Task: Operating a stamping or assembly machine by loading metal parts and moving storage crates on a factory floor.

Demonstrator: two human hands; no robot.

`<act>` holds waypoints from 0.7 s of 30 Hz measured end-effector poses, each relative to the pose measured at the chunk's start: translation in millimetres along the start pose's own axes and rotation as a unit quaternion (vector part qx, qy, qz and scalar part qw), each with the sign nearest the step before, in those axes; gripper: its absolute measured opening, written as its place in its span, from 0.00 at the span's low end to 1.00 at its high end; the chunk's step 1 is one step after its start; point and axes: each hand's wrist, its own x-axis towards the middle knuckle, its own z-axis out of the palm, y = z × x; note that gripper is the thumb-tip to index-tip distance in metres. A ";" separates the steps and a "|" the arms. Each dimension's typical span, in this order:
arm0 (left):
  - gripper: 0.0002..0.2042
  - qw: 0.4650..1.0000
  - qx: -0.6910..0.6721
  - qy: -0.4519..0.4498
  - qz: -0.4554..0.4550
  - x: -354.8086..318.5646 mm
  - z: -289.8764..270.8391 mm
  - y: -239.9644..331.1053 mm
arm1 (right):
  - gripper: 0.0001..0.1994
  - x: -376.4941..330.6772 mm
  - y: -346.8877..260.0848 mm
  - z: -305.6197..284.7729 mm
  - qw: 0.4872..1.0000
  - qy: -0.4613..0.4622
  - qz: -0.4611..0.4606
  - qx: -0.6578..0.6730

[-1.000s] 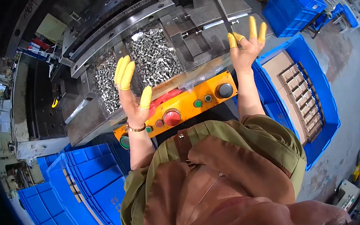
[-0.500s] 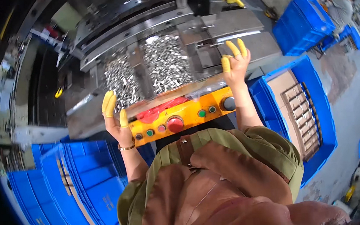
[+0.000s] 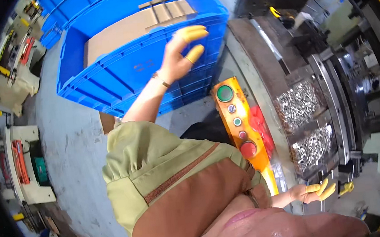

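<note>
Yellow covers sit on the fingertips of both hands. My left hand [image 3: 179, 53], with a bracelet at the wrist, is raised in front of the near wall of a large blue crate [image 3: 124, 77]. Its thumb and fingers are apart, and no object shows between them. On the crate's cardboard sheet [image 3: 113, 38] lie several dark strip-like pieces [image 3: 168, 10] at the far right end. My right hand [image 3: 315, 192] is at the lower right, beside the press bed, fingers spread and apparently holding nothing.
A yellow control panel [image 3: 241, 125] with coloured buttons stands in front of me. Red plastic [image 3: 260, 130] lies beside it. Small shiny metal pieces [image 3: 299, 102] fill two areas of the press bed. Another blue crate [image 3: 62, 7] stands behind; machines [image 3: 25, 166] line the far left.
My view and body have turned left, bringing the left-hand crate up front and the press to the right. My left hand has moved from the press edge to the crate.
</note>
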 end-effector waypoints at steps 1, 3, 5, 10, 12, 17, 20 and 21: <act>0.19 0.999 0.039 0.024 -0.016 0.4 -20.3 -8.6 | 0.14 3.5 -7.3 6.9 0.999 0.013 0.007 0.037; 0.17 0.990 0.092 0.075 -0.072 -2.9 -59.0 -27.8 | 0.14 7.6 -21.6 20.3 0.999 0.007 -0.005 0.050; 0.18 0.977 0.132 0.068 -0.150 -0.7 -96.4 -53.1 | 0.14 9.8 -32.4 30.6 0.998 -0.003 -0.016 0.061; 0.24 0.930 0.247 -0.056 -0.266 49.1 -142.3 -140.0 | 0.13 18.5 -39.0 33.0 0.999 -0.038 -0.008 0.037; 0.26 0.917 0.269 -0.098 -0.277 79.4 -142.2 -177.4 | 0.13 21.1 -39.9 29.3 0.999 -0.046 -0.004 0.021; 0.39 0.701 0.466 -0.298 -0.450 143.2 -106.4 -260.9 | 0.12 26.8 -45.2 21.0 0.998 -0.055 0.009 0.035; 0.37 0.684 0.446 -0.330 -0.474 147.3 -80.4 -301.9 | 0.12 29.1 -47.0 19.4 0.998 -0.060 0.019 0.026; 0.37 0.692 0.430 -0.327 -0.479 147.6 -72.5 -314.0 | 0.12 29.3 -47.3 18.9 0.998 -0.063 0.023 0.021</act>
